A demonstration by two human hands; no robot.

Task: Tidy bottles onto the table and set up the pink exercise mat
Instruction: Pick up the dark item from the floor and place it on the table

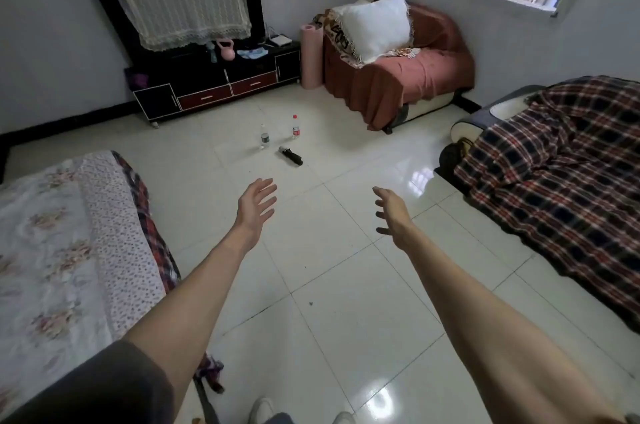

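Two clear plastic bottles stand upright on the white tiled floor: one with a pale cap and one with a red cap. A black bottle lies on its side just in front of them. The rolled pink exercise mat stands on end between the black TV cabinet and the red armchair. My left hand and my right hand reach forward over the floor, both with fingers spread and nothing in them, well short of the bottles.
A covered TV, a pink kettlebell and small items sit on the cabinet. A red-draped armchair with a white pillow stands at the back right. A plaid-covered sofa is at right, a floral-covered bed at left.
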